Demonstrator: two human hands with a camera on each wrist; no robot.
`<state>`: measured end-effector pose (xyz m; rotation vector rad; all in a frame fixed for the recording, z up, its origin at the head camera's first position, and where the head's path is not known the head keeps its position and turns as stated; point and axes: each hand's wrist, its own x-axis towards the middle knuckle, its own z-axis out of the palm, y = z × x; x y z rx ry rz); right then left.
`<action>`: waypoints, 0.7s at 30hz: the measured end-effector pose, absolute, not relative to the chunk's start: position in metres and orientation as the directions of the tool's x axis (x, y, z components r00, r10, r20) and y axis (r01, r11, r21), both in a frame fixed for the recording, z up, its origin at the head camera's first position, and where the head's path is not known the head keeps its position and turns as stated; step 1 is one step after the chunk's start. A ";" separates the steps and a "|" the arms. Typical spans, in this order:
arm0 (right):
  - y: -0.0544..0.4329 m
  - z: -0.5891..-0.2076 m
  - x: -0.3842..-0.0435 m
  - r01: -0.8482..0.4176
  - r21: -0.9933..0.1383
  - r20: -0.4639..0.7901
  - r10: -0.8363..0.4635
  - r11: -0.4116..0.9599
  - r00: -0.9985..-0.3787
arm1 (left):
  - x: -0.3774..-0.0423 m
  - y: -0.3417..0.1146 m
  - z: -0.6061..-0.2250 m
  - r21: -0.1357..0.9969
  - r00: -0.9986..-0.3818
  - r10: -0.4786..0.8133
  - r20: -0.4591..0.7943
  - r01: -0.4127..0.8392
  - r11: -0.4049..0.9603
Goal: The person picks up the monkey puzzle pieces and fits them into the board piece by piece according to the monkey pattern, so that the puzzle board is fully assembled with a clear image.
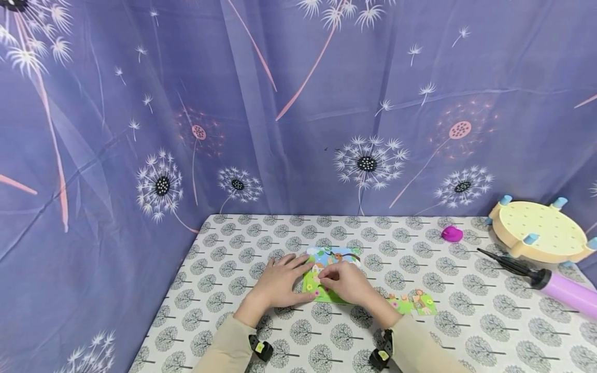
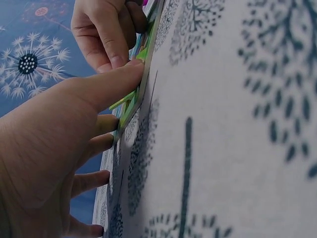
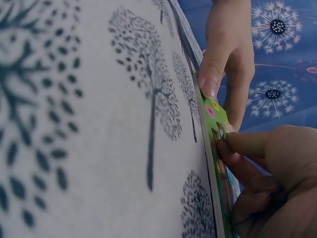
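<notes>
A colourful jigsaw puzzle in a flat board lies on the table, showing green ground, blue sky and a branch. My left hand rests at the board's left side with fingers spread; in the left wrist view its thumb touches the near edge. Over the middle of the board, my right hand pinches a green puzzle piece, seen tilted up from the board in the right wrist view. My fingers hide part of the picture. Several loose puzzle pieces lie to the right, beside my right forearm.
A small magenta object sits toward the back right. Near it are a pale yellow oval stand with blue pegs and a purple pump with a black nozzle. A purple dandelion-print curtain hangs behind the tree-print tablecloth.
</notes>
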<state>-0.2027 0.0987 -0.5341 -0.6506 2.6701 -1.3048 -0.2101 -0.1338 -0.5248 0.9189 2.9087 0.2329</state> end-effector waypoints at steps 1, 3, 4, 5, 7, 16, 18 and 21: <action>0.098 -0.534 -0.203 -0.334 -0.767 0.097 -0.416 0.547 -0.904 | -0.210 -0.134 -0.525 0.170 -0.817 0.576 -0.032 0.563 0.809; 0.098 -0.533 -0.202 -0.339 -0.759 0.100 -0.415 0.556 -0.904 | -0.210 -0.134 -0.524 0.170 -0.818 0.575 -0.033 0.562 0.809; 0.098 -0.533 -0.202 -0.343 -0.755 0.103 -0.416 0.558 -0.904 | -0.210 -0.134 -0.525 0.169 -0.817 0.576 -0.033 0.563 0.809; 0.098 -0.533 -0.202 -0.345 -0.753 0.105 -0.416 0.560 -0.903 | -0.210 -0.134 -0.525 0.168 -0.817 0.576 -0.033 0.564 0.809; 0.097 -0.533 -0.202 -0.345 -0.753 0.107 -0.413 0.560 -0.905 | -0.210 -0.134 -0.525 0.166 -0.815 0.578 -0.029 0.566 0.807; 0.114 -0.533 -0.199 -0.302 -0.764 0.123 -0.331 0.570 -0.936 | -0.210 -0.135 -0.525 0.146 -0.793 0.608 -0.036 0.598 0.788; 0.123 -0.531 -0.198 -0.295 -0.772 0.123 -0.323 0.563 -0.938 | -0.210 -0.135 -0.525 0.144 -0.787 0.615 -0.045 0.604 0.784; 0.140 -0.527 -0.196 -0.285 -0.788 0.120 -0.319 0.545 -0.940 | -0.209 -0.135 -0.526 0.144 -0.779 0.624 -0.052 0.613 0.777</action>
